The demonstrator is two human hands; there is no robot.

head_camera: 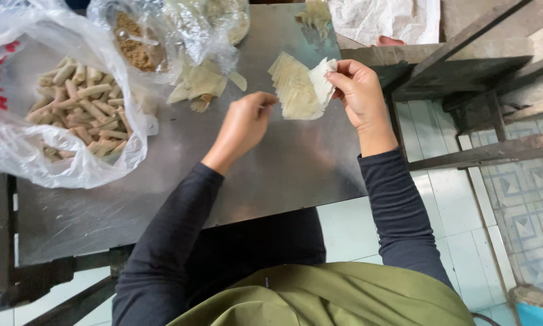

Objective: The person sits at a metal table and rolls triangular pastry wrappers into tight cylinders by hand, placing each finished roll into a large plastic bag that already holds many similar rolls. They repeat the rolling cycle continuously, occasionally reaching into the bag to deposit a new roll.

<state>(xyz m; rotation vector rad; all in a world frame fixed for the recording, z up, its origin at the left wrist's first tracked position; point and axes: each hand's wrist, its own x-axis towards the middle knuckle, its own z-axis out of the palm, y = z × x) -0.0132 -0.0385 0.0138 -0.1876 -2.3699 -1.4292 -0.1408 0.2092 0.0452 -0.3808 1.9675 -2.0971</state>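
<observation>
Where the grey metal desk (283,169) fills the middle of the view, its top is dull and smeared, and it stands on a pale tiled floor (368,232) with patterned tiles further right. At the far left a clear plastic bag (18,145) lies open on the desk, holding a heap of rolled pastry sticks (81,105). Just beside it, further back, a second crumpled bag (163,30) wraps a bowl of brown filling (136,51) with a spoon in it. Loose wrapper scraps (202,84) lie near that bag, between it and the hands.

The left hand (244,124) rests with its fingers curled inward, fingertips touching the near left edge of the fanned stack of thin wrappers (295,87); whether it pinches a sheet cannot be told. The stack lies on the desk toward its right side. The right hand (359,90) has its grip closed on the top sheet at the stack's right corner, lifting it slightly. Dark metal bars (476,154) of a frame stand to the right of the desk.
</observation>
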